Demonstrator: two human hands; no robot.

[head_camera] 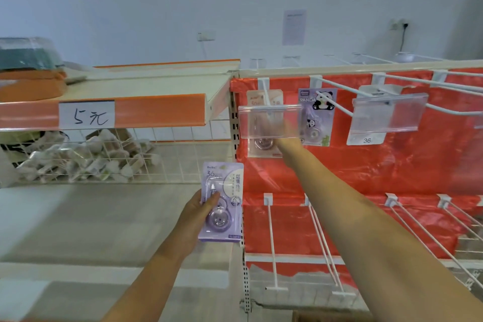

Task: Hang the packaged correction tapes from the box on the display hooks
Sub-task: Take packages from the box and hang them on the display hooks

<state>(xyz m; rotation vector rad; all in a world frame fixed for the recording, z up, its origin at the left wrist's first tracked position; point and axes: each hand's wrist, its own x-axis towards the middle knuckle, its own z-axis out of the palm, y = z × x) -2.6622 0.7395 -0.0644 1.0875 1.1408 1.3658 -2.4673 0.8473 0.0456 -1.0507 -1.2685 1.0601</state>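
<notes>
Your right arm reaches up to the top-left hook (267,97); the right hand (283,133) is blurred behind the clear tag (269,121) beside a hung pack (264,149), fingers unreadable. Your left hand (197,213) is low, thumb pinching 1 purple pack (222,201) upright. The wire basket (109,157) holds white items.

You held a lilac card pack (221,201) beside the red backing sheet (392,165), where a black-and-white panda pack (317,115) hung.
</notes>
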